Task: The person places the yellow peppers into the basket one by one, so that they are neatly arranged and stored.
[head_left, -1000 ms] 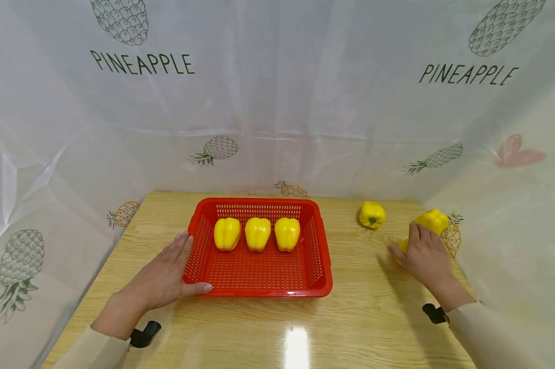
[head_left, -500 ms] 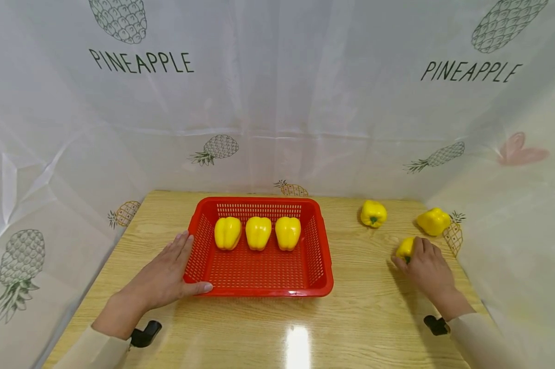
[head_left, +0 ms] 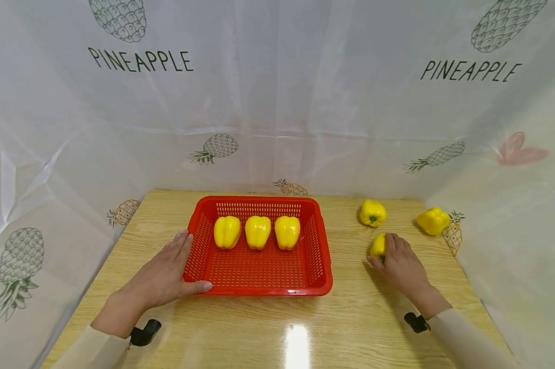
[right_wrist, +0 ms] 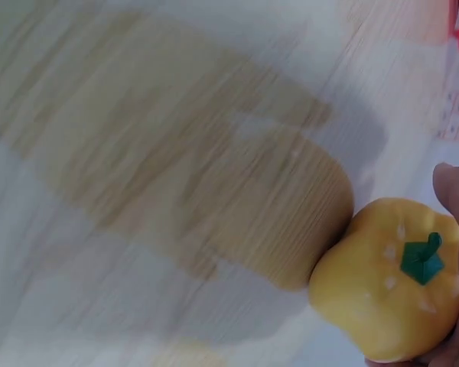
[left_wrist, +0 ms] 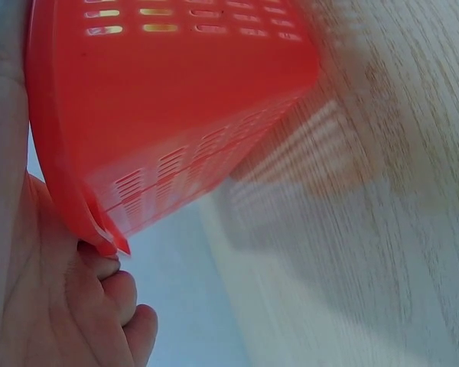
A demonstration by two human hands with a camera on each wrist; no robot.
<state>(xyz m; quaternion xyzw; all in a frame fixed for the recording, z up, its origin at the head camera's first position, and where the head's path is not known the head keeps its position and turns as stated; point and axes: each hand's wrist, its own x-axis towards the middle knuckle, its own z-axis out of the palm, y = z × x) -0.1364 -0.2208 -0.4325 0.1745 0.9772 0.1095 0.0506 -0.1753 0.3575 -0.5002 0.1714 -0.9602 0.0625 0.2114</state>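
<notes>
My left hand (head_left: 159, 271) rests on the near left corner of a red plastic basket (head_left: 259, 292). Its fingers lie fairly straight along the left rim and the thumb lies over the front rim; from the left wrist, the fingertips show beside the rim (left_wrist: 69, 176). My right hand (head_left: 404, 269) grips a yellow bell pepper (head_left: 378, 247) on the tabletop, partly covering it. The pepper's green stem (right_wrist: 423, 260) faces the right wrist camera. Inside the basket, three yellow bell peppers stand in a row: left (head_left: 227, 232), middle (head_left: 258, 232) and right (head_left: 287, 232).
Two more yellow bell peppers lie beyond my right hand, one toward the back (head_left: 373, 213) and one near the right edge (head_left: 433, 221). The wooden table (head_left: 240, 333) meets a white curtain (head_left: 305, 102) printed with pineapples at the back and sides.
My right hand has gripped the nearest loose bell pepper and moved left with it, toward the basket. My left hand and the basket have stayed where they were.
</notes>
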